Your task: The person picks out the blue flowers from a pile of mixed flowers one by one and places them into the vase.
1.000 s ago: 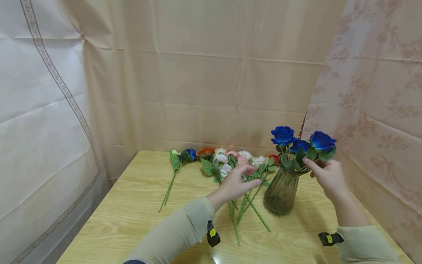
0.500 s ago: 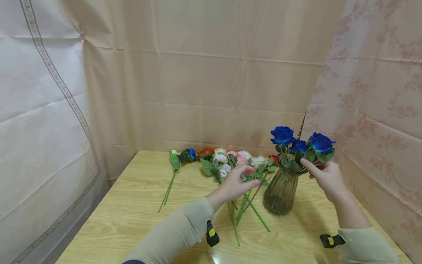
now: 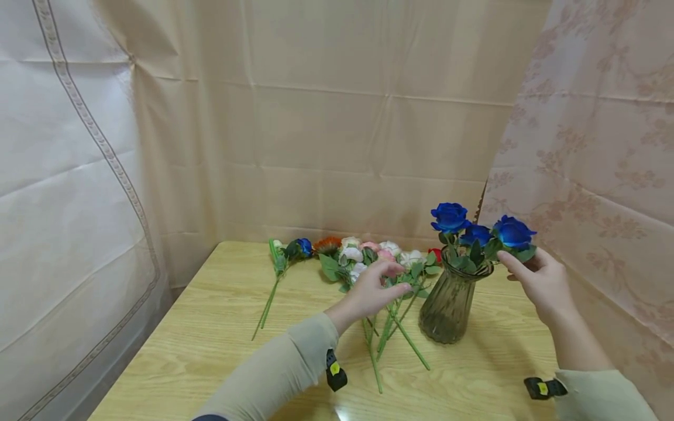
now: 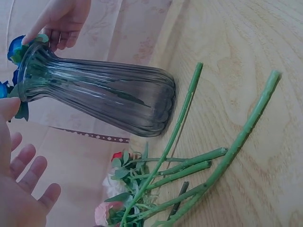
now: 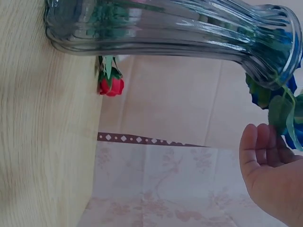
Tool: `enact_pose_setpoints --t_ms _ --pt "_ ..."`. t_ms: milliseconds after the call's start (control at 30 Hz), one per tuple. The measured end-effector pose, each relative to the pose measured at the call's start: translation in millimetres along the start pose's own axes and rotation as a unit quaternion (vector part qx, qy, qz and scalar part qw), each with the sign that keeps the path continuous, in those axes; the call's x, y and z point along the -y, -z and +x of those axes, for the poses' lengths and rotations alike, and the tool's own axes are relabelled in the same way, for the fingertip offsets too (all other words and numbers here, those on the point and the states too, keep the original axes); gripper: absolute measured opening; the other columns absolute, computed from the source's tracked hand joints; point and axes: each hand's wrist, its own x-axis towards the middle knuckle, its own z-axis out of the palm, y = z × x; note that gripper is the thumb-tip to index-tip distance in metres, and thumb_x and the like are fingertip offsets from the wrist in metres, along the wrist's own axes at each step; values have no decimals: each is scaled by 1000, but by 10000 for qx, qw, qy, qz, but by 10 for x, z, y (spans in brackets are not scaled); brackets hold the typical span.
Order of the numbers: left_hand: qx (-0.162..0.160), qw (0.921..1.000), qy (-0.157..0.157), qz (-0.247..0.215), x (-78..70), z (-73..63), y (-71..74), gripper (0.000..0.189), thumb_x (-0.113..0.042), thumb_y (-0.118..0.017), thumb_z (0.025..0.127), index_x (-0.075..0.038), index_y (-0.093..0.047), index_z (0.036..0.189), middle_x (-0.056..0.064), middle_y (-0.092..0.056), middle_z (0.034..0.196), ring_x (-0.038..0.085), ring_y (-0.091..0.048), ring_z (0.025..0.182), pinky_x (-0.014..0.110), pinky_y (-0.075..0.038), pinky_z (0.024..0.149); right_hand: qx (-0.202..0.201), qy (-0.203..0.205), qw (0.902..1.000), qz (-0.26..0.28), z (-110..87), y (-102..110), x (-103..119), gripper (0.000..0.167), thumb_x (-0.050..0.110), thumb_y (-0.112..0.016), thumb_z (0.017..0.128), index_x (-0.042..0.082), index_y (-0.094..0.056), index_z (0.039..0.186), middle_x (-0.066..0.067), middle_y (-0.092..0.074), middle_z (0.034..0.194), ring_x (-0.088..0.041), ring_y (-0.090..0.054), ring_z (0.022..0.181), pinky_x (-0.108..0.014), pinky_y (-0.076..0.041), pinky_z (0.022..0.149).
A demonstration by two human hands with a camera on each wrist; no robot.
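A ribbed smoky glass vase stands on the right of the table, with several blue roses in its neck. My right hand is at the rightmost blue rose, its thumb touching the leaves below the bloom. In the right wrist view its loosely bent fingers lie beside these leaves, which partly hide them. My left hand hovers left of the vase above loose flower stems, fingers spread and relaxed, holding nothing. In the left wrist view, the vase lies just beyond that hand.
White and pink flowers, an orange flower and a red rose lie along the back of the wooden table. Farther left lies another blue rose. Curtains surround the table.
My right hand has slid a little to the right, away from the vase mouth, while the rightmost rose has dipped slightly. The left hand has hardly moved.
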Motion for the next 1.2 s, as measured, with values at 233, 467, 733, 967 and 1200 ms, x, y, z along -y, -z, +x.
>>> enact_pose_setpoints --t_ms 233,467,733,967,1200 --pt "-83 9998 -152 -6 -41 -10 50 39 -37 -69 99 -15 -65 131 -2 -63 129 18 -57 121 41 -49 97 -451 2 9990 -58 -38 87 49 78 39 -68 99 -3 -34 155 7 -51 118 3 -55 90 -8 -46 71" --pt "-189 9987 -465 20 -76 -25 94 32 -33 -68 100 -13 -68 125 -5 -67 122 9 -59 116 47 -48 99 -1256 164 9916 277 -103 107 72 40 27 -74 96 18 -54 130 12 -53 109 -2 -52 95 -7 -43 76" --pt "-252 9981 -568 12 -58 -44 148 27 -31 -69 100 -12 -71 118 0 -70 116 9 -62 110 48 -47 100 -1321 875 9872 -196 -203 74 48 27 16 -80 91 6 -62 107 9 -60 88 0 -58 76 -7 -46 68" --pt "-205 9992 -329 -3 -23 -87 183 26 -32 -69 100 -16 -71 120 -5 -68 119 9 -60 113 42 -46 103 -931 1101 9872 -678 -287 70 -20 20 23 -79 92 8 -67 98 10 -64 82 4 -61 70 -12 -47 60" --pt "-194 9997 -124 -1 19 -120 211 31 -36 -68 100 -17 -69 123 -3 -66 124 11 -59 116 45 -45 103 -363 1249 9868 -961 -310 27 -112 15 25 -77 94 12 -73 100 17 -71 84 8 -64 73 -14 -49 60"
